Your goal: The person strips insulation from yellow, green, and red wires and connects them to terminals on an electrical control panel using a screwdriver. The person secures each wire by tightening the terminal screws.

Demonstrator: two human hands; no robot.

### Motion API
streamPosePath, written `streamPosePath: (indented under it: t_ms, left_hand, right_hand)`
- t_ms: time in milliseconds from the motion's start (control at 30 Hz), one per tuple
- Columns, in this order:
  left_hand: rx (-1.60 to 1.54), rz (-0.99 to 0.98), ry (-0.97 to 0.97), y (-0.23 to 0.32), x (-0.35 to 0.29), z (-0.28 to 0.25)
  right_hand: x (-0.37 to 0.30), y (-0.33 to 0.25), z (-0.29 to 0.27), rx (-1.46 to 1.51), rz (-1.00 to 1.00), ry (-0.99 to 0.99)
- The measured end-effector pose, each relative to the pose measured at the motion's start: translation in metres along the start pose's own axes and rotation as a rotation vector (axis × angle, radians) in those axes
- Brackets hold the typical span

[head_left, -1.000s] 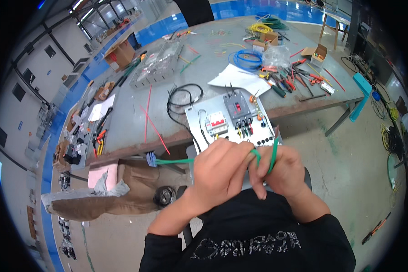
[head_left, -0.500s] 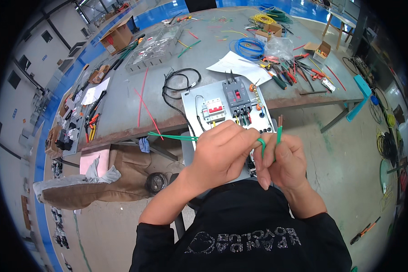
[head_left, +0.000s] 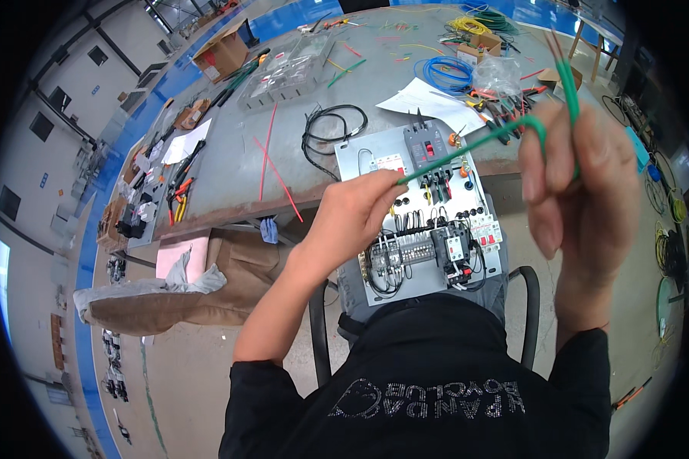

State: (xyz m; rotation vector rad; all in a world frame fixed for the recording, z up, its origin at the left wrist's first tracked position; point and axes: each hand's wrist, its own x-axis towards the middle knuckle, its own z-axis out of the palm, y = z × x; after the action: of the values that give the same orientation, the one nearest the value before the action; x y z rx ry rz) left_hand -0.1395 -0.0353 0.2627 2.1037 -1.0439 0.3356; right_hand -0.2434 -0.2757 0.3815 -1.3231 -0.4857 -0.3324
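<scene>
The wire [head_left: 475, 145] pinched between the left hand [head_left: 356, 218] and the right hand [head_left: 582, 180] is bright green, with bare copper-coloured tips. The panel [head_left: 417, 222] below it is pale grey metal, carrying black and white switch blocks with small red and orange marks and black wiring. The worktop [head_left: 230, 164] is dull grey, with thin red wires [head_left: 272, 164] and a black cable loop [head_left: 333, 130] lying on it. Farther back are a blue coil [head_left: 445, 75], a yellow coil [head_left: 467, 25], white paper sheets [head_left: 429, 99] and a brown cardboard box [head_left: 223, 55]. The floor [head_left: 184, 382] is grey with blue bands. The person's top [head_left: 429, 382] is black with a glittering silver pattern.
</scene>
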Motion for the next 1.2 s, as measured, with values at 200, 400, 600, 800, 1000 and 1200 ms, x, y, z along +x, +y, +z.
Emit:
streamPosePath:
  t_ms: [200, 400, 600, 800, 1000, 1200]
  left_hand:
    - [-0.164, -0.079, -0.225, -0.028, 0.016, 0.01]
    - [-0.275, -0.024, -0.254, -0.061, 0.017, 0.04]
    - [-0.278, -0.079, -0.268, -0.087, 0.008, 0.052]
    - [-0.281, -0.109, -0.268, -0.097, 0.003, 0.054]
    - [-0.346, -0.113, -0.275, -0.102, 0.001, 0.06]
    - [-0.338, -0.129, -0.328, -0.107, 0.005, 0.058]
  right_hand:
    - [0.037, -0.001, 0.017, -0.13, 0.015, -0.05]
    - [0.044, 0.024, 0.01, -0.187, 0.143, -0.094]
    - [0.045, 0.055, 0.013, -0.222, 0.181, -0.134]
    - [0.047, 0.068, 0.015, -0.22, 0.193, -0.142]
    - [0.045, 0.073, 0.018, -0.232, 0.199, -0.136]
    - [0.051, 0.067, 0.016, -0.183, 0.236, -0.128]
